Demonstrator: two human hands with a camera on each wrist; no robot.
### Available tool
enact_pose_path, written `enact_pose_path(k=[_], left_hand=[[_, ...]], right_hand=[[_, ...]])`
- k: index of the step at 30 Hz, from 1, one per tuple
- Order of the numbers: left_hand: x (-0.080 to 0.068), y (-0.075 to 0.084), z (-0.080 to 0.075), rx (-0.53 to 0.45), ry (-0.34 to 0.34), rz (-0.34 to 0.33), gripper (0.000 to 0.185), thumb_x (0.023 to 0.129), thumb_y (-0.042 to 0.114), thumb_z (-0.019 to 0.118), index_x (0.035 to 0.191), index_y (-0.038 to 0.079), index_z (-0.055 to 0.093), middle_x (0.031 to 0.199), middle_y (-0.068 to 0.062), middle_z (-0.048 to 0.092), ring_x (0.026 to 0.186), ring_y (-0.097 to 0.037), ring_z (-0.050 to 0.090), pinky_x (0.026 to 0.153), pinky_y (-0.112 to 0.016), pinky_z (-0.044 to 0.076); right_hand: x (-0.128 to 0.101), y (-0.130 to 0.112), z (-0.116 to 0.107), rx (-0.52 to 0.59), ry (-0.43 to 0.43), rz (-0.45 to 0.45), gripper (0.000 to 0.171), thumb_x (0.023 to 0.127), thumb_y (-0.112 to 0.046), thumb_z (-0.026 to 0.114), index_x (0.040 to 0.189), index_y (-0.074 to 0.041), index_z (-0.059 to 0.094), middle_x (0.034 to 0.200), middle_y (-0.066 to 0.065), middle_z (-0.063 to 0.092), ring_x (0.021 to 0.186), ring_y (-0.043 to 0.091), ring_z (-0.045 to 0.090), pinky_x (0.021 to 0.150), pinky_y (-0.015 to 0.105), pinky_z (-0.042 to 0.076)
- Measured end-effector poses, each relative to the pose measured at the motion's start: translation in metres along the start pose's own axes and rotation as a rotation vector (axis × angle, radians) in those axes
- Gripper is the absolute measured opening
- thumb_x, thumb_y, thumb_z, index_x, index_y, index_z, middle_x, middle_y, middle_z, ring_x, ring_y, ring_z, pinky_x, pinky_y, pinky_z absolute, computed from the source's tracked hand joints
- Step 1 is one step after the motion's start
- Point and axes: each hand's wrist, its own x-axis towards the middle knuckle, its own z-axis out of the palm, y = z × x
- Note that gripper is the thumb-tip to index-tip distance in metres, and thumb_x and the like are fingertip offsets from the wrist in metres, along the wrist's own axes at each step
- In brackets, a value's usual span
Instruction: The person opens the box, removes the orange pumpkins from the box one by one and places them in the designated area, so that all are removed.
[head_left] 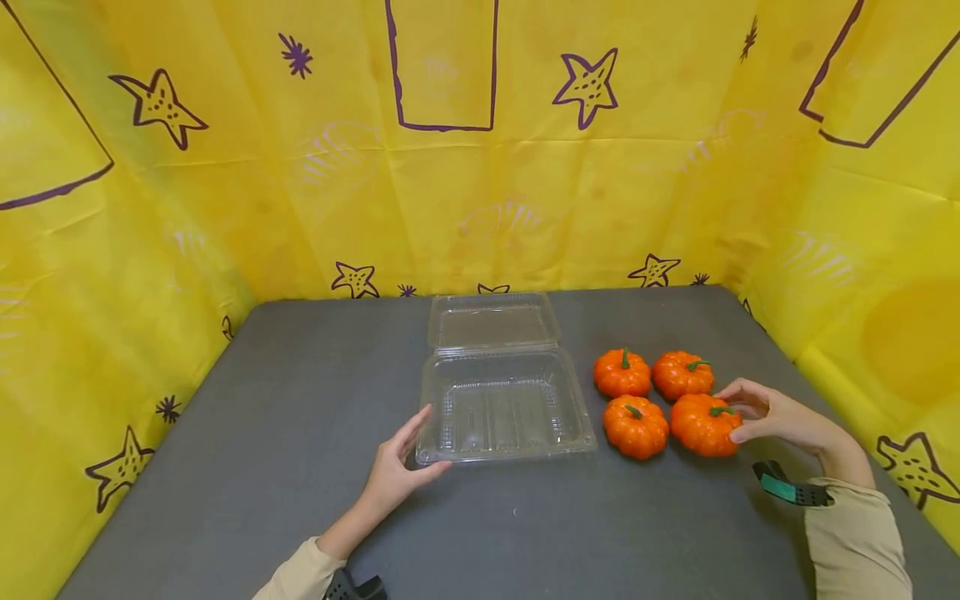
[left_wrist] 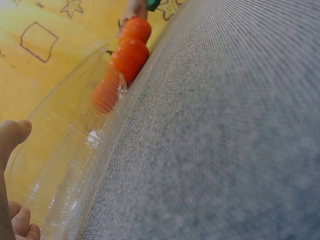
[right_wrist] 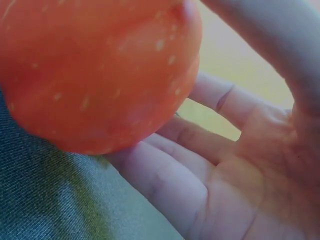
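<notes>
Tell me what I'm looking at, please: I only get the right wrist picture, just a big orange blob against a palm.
Observer: That blob is a small toy pumpkin. The head view shows the right hand curling round it on a grey table.
Operator: Is it the only one?
Observer: No. Three more pumpkins sit beside it in a square cluster.
Operator: Where's the other hand?
Observer: The left hand touches the near left corner of a clear plastic clamshell box.
Operator: Is that box shut?
Observer: Open and empty, with its lid lying flat behind it.
</notes>
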Motion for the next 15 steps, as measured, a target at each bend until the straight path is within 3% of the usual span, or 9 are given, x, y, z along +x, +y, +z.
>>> enact_pose_path(k=[6,11,15], left_hand=[[0.0005,0.0017,0.0003,0.009,0.008,-0.018,0.072,0.061,-0.012,0.075,0.123,-0.018,0.039,0.125,-0.033,0.039,0.116,-0.041,0.036,0.095,-0.02,0.03],[0.0003,0.0024,0.0007,0.008,0.007,-0.03,0.072,0.062,-0.011,0.075,0.123,-0.018,0.04,0.126,-0.032,0.04,0.116,-0.041,0.036,0.095,-0.02,0.03],[-0.0005,0.0038,0.0002,0.009,0.013,-0.032,0.071,0.061,-0.011,0.076,0.123,-0.017,0.041,0.126,-0.031,0.041,0.115,-0.041,0.037,0.095,-0.022,0.03]], right_hand=[[0.0001,0.0019,0.0013,-0.065,0.018,0.049,0.032,0.077,0.005,0.063,0.103,-0.004,0.048,0.109,0.001,0.049,0.1,-0.002,0.049,0.078,0.015,0.039],[-0.0009,0.0044,0.0034,-0.047,-0.012,0.028,0.031,0.078,0.006,0.061,0.103,-0.003,0.045,0.108,0.0,0.048,0.098,-0.001,0.049,0.076,0.017,0.041],[-0.0019,0.0061,0.0028,-0.016,-0.037,0.078,0.034,0.079,0.003,0.061,0.107,-0.005,0.042,0.112,-0.002,0.042,0.1,-0.005,0.045,0.076,0.021,0.043]])
